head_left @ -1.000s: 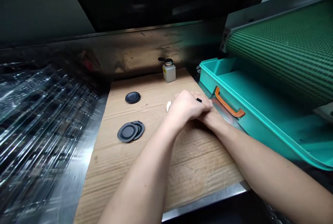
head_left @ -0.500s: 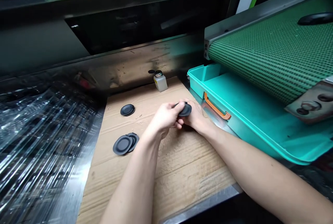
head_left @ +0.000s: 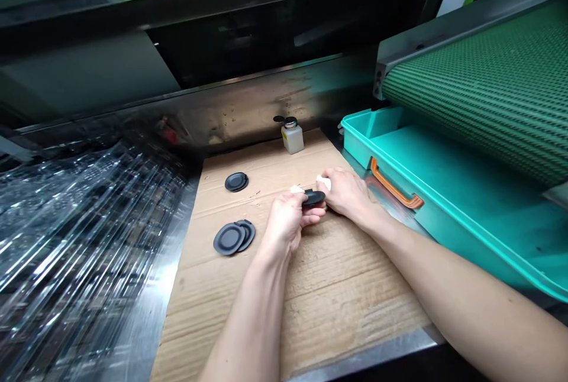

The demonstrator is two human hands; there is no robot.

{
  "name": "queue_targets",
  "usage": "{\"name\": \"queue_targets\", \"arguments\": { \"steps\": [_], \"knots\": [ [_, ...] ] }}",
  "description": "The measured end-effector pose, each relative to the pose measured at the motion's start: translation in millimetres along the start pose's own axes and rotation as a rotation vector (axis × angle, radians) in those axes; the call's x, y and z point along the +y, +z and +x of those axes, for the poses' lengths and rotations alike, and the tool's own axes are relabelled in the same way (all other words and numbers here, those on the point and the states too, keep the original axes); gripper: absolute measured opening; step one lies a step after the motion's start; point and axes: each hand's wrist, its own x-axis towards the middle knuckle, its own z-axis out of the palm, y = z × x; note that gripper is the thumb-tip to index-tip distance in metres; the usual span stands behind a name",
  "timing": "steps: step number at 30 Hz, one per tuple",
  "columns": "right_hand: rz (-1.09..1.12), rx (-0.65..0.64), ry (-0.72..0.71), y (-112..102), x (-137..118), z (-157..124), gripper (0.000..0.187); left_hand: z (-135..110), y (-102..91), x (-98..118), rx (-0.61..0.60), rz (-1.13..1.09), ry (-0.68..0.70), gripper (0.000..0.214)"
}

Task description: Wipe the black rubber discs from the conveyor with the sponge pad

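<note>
A black disc [head_left: 315,197] is held edge-on between both hands, just above a sheet of corrugated cardboard [head_left: 337,293]. The fingers of the left hand [head_left: 287,222] are curled around its near side, and the fingers of the right hand [head_left: 348,194] are closed on its far side, so both hands are grasping it. A scrap of white material [head_left: 323,182] shows at the right fingertips and another white bit [head_left: 296,189] at the left. Whether these are one wipe or two pieces is hard to tell, as the hands hide most of them.

Three more black discs lie flat on the cardboard, away from both hands: a single disc [head_left: 236,181] farther off and an overlapping pair [head_left: 229,238] nearer the left forearm. Nothing visible sets them apart from the held one as finished or unfinished. Beyond them stands a small dispenser bottle [head_left: 292,138] with a metal top and yellow label. The cardboard lies on a steel surface [head_left: 171,287]. To the right are a teal tray [head_left: 444,204] with an orange handle [head_left: 394,191] and a green textured conveyor belt [head_left: 483,86]. Stacked clear plastic trays [head_left: 89,222] lie to the left.
</note>
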Motion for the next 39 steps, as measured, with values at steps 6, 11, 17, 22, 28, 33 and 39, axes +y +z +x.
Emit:
{"name": "queue_targets", "arguments": {
  "steps": [6,11,17,22,28,33,39],
  "knots": [
    [0.005,-0.031,0.027,-3.7,-2.2,-0.1,0.035,3.9,-5.1,-1.8,-0.022,-0.043,-0.068,0.015],
    [0.005,-0.009,0.008,-2.3,-2.6,0.3,0.033,5.7,-6.4,-2.8,-0.021,-0.058,-0.081,0.015],
    [0.042,0.023,-0.006,-1.8,1.8,1.6,0.031,3.2,-5.9,-0.2,-0.045,-0.031,-0.068,0.014],
    [0.332,0.071,-0.074,-3.6,12.1,12.3,0.024,4.7,-10.4,3.1,0.047,0.142,0.076,0.016],
    [0.541,0.013,-0.328,-17.0,-4.4,3.0,0.022,15.4,-18.4,-8.2,0.086,0.365,0.213,0.019],
    [0.453,0.002,-0.550,-22.4,-11.8,-6.0,0.019,16.3,-18.3,-12.8,0.090,0.456,0.248,0.024],
    [0.391,0.050,-0.594,-16.6,-12.6,-6.7,0.020,15.2,-16.6,-16.2,0.157,0.608,0.342,0.021]
  ]
}}
